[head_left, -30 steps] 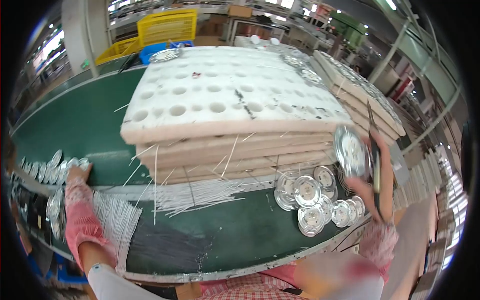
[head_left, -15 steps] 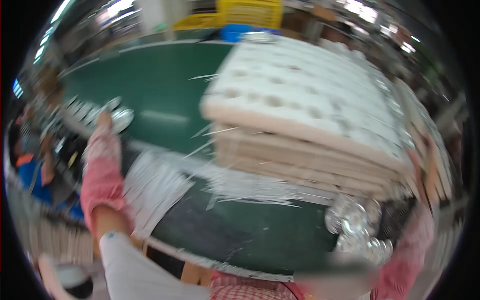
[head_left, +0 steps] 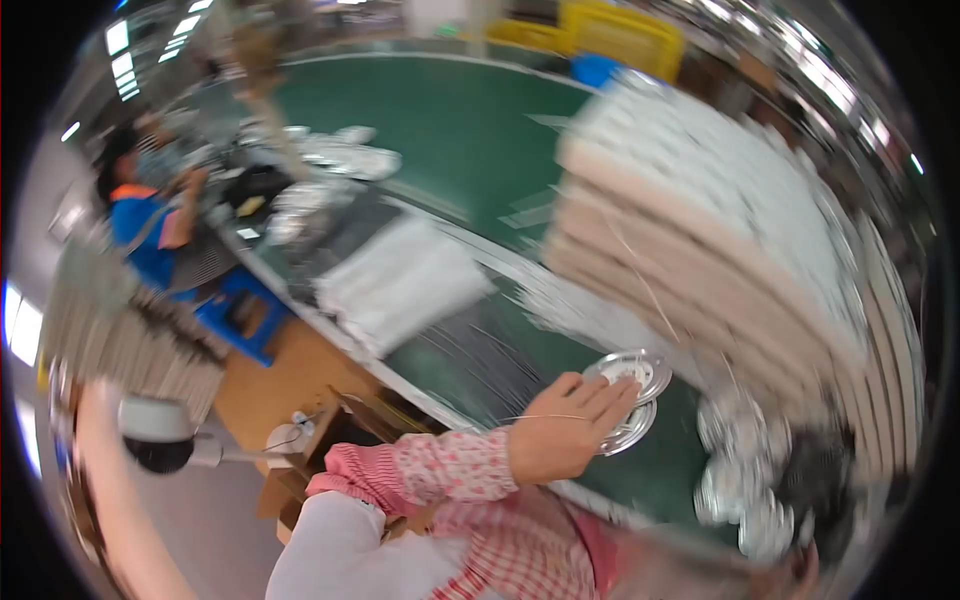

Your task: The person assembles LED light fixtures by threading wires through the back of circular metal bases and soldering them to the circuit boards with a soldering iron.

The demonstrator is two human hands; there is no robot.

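My left hand (head_left: 568,428) reaches over the middle of the green table, its fingers over two round silvery discs (head_left: 652,372), one partly below the other. A thin wire lies across the back of this hand. At the lower right edge, my right hand (head_left: 795,575) is blurred and mostly hidden; what it holds cannot be made out. Near it lies a group of silvery discs (head_left: 728,488). White thin strips (head_left: 405,285) and dark strips (head_left: 480,365) lie left of my left hand.
A stack of foam boards (head_left: 690,235) stands on the green table (head_left: 450,120) at the right. More discs (head_left: 345,155) lie at the far left. A co-worker in blue (head_left: 140,225) is beside a blue stool (head_left: 245,312). Yellow crates (head_left: 625,38) stand behind.
The view has swung left. My left hand has moved from the far-left discs to the middle, with discs at its fingers. My right hand has dropped to the lower edge; its tool no longer shows.
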